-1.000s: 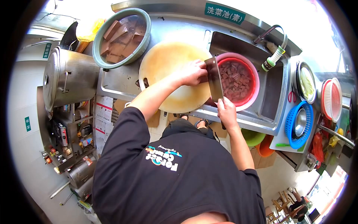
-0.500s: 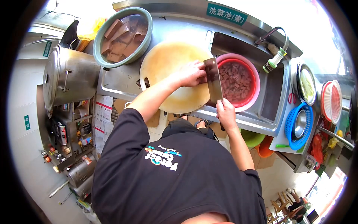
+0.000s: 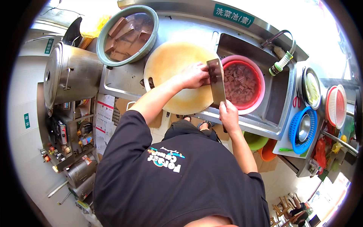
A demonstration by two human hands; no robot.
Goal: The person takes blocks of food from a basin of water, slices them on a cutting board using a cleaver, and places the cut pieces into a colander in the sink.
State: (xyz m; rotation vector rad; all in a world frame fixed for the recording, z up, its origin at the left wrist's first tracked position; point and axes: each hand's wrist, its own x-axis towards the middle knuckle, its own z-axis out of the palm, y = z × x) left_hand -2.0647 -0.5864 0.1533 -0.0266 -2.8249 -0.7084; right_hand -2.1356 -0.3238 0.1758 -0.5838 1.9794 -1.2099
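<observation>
My right hand (image 3: 229, 117) grips the handle of a wide cleaver (image 3: 216, 81), whose blade stands at the right edge of the round cutting board (image 3: 170, 56). My left hand (image 3: 196, 75) is over the board with its fingers bent together against the blade; what lies under them, if anything, is hidden. Right of the blade, a red and pink basin (image 3: 261, 85) holds many small brownish cubes in liquid. At the upper left, a green-grey basin (image 3: 101, 45) holds larger brown blocks in water.
The metal sink (image 3: 278, 94) with its faucet (image 3: 281, 62) surrounds the pink basin. At right are a blue basket (image 3: 311, 128) and colanders (image 3: 340, 106). A large steel pot (image 3: 75, 75) stands at left. Green (image 3: 255, 140) and orange (image 3: 267, 150) containers sit below the counter.
The view has shifted slightly. My hands and the cleaver hold nearly the same pose at the board's right edge.
</observation>
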